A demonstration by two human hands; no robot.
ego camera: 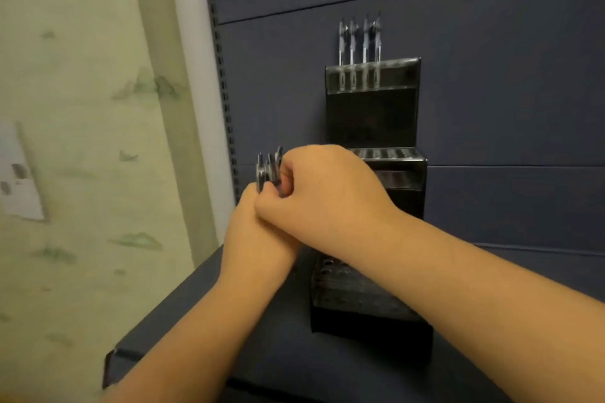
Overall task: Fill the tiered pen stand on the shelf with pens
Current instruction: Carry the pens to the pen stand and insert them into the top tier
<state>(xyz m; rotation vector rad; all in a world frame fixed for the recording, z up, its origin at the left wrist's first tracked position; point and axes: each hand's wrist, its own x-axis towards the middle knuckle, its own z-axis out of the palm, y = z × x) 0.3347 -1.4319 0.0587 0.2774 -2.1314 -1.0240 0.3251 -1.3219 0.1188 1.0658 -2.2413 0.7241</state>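
A black tiered pen stand [371, 114] stands on the dark shelf [203, 330] against the back panel. Several pens [359, 39] stand upright in the left holes of its top tier. The middle tier [393, 154] and the bottom tier [347, 291] show rows of holes with no pens visible. My left hand [258, 239] grips a bundle of grey pens [266, 168] to the left of the stand. My right hand [324, 193] reaches across and pinches one pen at the top of that bundle. The pens' lower parts are hidden inside my hands.
A slotted upright rail [222, 85] runs down the left edge of the dark back panel [507, 91]. Left of it is a pale green patterned wall [82, 141]. The shelf's front left corner [113, 357] lies near my left forearm.
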